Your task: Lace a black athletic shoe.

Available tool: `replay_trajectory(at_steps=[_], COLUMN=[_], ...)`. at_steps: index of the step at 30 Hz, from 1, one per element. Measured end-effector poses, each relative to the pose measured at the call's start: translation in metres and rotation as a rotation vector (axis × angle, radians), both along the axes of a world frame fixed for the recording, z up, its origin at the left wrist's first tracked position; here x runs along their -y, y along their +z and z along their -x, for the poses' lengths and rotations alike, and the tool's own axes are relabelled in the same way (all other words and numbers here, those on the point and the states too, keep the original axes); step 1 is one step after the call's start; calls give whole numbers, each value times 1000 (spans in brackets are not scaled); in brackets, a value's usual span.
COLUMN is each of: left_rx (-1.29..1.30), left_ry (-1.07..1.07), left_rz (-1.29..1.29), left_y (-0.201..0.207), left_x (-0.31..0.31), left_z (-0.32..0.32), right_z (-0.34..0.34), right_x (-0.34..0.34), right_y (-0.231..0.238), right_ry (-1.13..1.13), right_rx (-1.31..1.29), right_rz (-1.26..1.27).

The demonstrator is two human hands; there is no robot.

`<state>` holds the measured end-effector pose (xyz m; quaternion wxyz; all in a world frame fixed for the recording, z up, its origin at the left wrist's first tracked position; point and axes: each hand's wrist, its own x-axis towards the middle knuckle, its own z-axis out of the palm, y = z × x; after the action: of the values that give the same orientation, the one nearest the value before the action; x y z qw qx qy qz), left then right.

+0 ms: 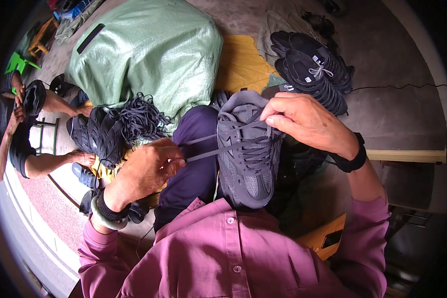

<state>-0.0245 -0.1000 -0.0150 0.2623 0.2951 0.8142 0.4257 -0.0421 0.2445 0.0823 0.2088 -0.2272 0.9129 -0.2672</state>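
Observation:
A dark grey sneaker [227, 171] rests on my lap, toe toward me, its dark lace threaded through the lower eyelets. My left hand [149, 166] is closed on the shoelace [202, 156], and two strands run taut from it across to the shoe. At the collar, my right hand [305, 119] pinches thumb and forefinger together on the lace by the upper eyelets. The exact spot it grips is partly hidden by the fingers. My knee in dark trousers [191, 149] lies beneath the strands.
A pale green woven sack [154, 54] stands ahead, with a heap of dark laces [141, 119] and dark shoes [97, 134] before it. Stacked black shoes [313, 69] lie at right on yellow sheeting [238, 59]. Another person's arms [10, 119] work at far left.

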Motion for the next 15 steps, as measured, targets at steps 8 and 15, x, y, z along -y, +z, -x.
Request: replay_trajectory(at_steps=[8,15], left_rx=[-141,304], left_ry=[62,120], left_rz=[18,-194], left_y=[17,30], left_x=[-27,-83], left_z=[-1,11], right_z=[-18,-21], right_x=[3,33], right_y=[-3,-21], right_ry=[-79,-11], right_rx=[-54,-96], right_rz=[-79,114])
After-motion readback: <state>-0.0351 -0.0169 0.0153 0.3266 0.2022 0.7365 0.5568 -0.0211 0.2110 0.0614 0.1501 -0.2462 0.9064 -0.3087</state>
